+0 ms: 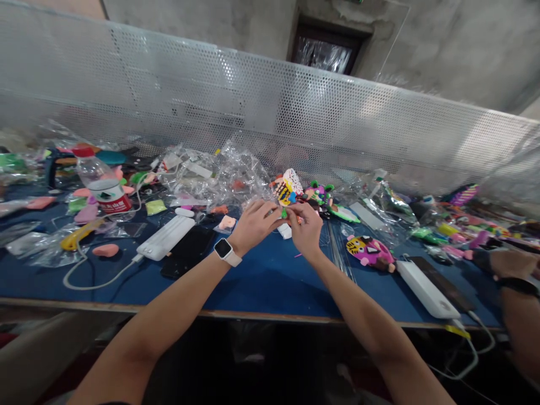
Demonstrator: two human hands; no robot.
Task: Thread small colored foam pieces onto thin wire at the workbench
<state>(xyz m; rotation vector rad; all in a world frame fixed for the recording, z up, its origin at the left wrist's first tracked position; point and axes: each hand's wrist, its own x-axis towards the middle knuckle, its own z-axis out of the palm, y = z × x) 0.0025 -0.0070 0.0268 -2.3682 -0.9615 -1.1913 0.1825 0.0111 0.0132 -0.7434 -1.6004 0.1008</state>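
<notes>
The bottle [103, 185] at the left of the worktop [270, 289] carries the plainest writing: large white characters on the red part of its label [113, 203], too blurred to read, with a dark green and white picture above. It tilts slightly, red cap [83, 151] on; whether liquid is inside cannot be made out. The watch [223, 248] on the left wrist has a dark face with nothing legible. A yellow tag [458, 331] wraps the cable at the right power bank [428, 288], any print on it too small to read.

Clear bags [230, 177] heap along the back, against the perforated screen [236, 107]; pink, orange and white bits show in or behind the plastic. More bags lie at the right, among green, yellow and pink pieces.

The green piece [284, 214] is between the two hands, just in front of a figure [288, 187] with white dots and yellow-and-black stripes. The left hand [253, 224] has its grip closed on it at the fingertips; the right hand's [307, 229] grip pinches it from the other side.

Beside the left forearm lie a white power bank [166, 238] and a black phone [188, 252]. A pink figure [371, 253] lies right of the hands; another person's hand [512, 263] rests near the right edge.
</notes>
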